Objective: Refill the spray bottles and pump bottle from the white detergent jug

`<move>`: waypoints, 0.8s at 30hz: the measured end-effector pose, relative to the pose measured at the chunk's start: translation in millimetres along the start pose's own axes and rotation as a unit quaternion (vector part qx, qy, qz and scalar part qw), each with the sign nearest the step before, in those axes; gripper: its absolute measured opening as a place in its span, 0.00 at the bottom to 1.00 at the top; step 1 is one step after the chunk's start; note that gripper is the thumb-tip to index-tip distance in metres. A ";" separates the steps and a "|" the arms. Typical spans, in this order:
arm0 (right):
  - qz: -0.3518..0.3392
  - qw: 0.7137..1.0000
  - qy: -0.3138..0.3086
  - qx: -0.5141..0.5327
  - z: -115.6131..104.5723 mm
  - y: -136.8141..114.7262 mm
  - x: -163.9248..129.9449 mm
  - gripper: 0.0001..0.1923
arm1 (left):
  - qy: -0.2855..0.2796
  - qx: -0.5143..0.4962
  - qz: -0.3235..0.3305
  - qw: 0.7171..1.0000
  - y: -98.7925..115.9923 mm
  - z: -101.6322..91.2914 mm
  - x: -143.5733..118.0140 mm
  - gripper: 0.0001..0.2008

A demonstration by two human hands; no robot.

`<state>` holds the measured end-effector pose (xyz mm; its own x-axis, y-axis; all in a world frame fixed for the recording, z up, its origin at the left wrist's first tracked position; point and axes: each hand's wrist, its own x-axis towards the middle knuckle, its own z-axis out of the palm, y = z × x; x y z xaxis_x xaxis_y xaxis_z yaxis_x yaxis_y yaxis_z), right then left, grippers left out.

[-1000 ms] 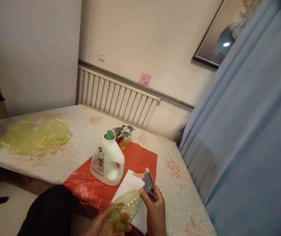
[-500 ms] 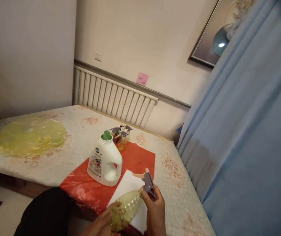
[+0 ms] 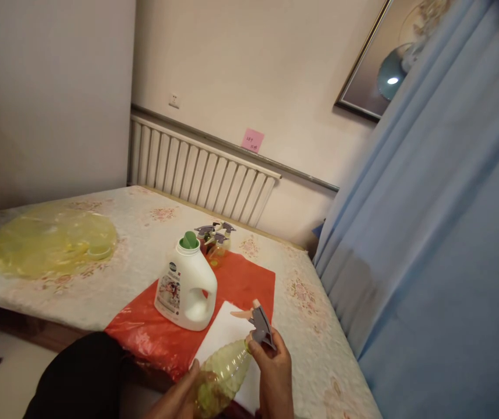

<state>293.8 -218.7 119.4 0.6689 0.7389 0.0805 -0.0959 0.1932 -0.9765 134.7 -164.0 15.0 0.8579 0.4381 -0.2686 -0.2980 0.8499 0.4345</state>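
A clear yellowish spray bottle is tilted at the bottom of the view. My left hand grips its base from below. My right hand holds its grey trigger head by the neck. A white detergent jug with a green cap stands on a red plastic sheet just beyond. Behind the jug are a few small spray bottles with grey heads. A white sheet lies under the held bottle.
The bed has a floral cover. A yellow plastic bag lies at its left. A radiator runs along the wall, with a pink note above. A blue curtain hangs at the right. My dark-clad knee is at the lower left.
The camera has shifted slightly, so the scene sits further left. The spray bottle has tilted a little and my left hand has slid lower on its base.
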 end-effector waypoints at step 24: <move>-0.005 1.000 0.011 0.008 -4.4 10.6 4.3 0.22 | -0.009 0.040 0.072 0.997 -4.3 -13.8 -2.0 0.24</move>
<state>298.8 -216.3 108.5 0.6856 0.7230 0.0852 -0.1011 0.2105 -0.9724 128.5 -164.5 1.8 0.8165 0.5476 -0.1830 -0.3848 0.7524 0.5346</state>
